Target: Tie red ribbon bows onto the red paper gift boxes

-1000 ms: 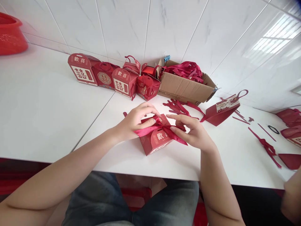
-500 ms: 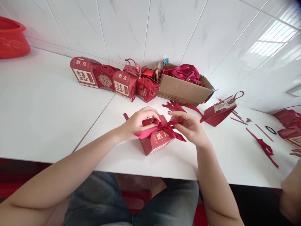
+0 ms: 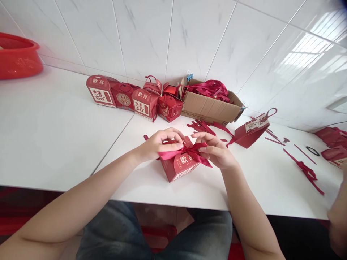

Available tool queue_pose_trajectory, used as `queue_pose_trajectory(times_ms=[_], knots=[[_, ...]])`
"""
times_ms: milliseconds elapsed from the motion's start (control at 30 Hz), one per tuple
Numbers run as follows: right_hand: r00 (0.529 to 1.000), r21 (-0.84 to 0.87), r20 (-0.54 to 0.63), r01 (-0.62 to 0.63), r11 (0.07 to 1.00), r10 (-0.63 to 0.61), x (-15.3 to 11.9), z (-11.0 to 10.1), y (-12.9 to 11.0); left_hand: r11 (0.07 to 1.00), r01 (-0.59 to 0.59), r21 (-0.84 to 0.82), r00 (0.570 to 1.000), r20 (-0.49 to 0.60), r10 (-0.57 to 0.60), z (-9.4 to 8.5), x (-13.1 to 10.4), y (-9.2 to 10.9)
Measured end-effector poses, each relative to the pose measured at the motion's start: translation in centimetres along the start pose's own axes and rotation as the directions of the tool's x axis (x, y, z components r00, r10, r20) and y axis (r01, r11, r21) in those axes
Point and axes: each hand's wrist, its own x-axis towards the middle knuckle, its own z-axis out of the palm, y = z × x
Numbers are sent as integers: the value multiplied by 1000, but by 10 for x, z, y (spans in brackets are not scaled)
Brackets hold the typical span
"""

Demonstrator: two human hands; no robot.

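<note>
A red paper gift box (image 3: 173, 169) with gold and white lettering stands on the white table in front of me. Across its top a dark red ribbon (image 3: 195, 148) is tied in a bow, its tails hanging over the near side. My left hand (image 3: 168, 143) pinches the bow's left part between thumb and fingers. On the other side, my right hand (image 3: 214, 148) grips the right loop with thumb and forefinger. The fingers partly cover the box's back and the knot.
Several red gift boxes (image 3: 101, 92) line the tiled wall. Beside them is a cardboard carton (image 3: 210, 108) of ribbons. A triangular red box (image 3: 251, 133), loose ribbon pieces (image 3: 306, 169) and a black ring (image 3: 313, 150) lie to the right, near another person's arm (image 3: 337, 213). A red basin (image 3: 20, 61) stands far left.
Both hands stay on the bow, with the right hand slightly closer to the knot. The view has shifted a little. The other person's hand at the right edge has mostly left the view.
</note>
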Motion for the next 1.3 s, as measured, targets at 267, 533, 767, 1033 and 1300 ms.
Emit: queue_pose_trajectory(times_ms=[267, 533, 767, 1033, 1300], knots=[[999, -2, -31, 19, 1000, -19, 2, -2, 3, 997, -65, 41, 998, -22, 66, -5, -2, 1], [999, 129, -39, 18, 991, -13, 6, -7, 10, 988, -40, -148, 996, 78, 52, -10, 1, -6], [995, 93, -92, 48, 994, -40, 6, 2, 6, 992, -37, -124, 999, 10, 38, -13, 4, 2], [982, -94, -150, 104, 990, -117, 3, 9, 1, 994, -74, -77, 997, -1, 74, -16, 4, -6], [953, -301, -155, 206, 931, -261, 1, 15, 0, 995, -10, -101, 1000, 20, 12, -14, 3, -5]])
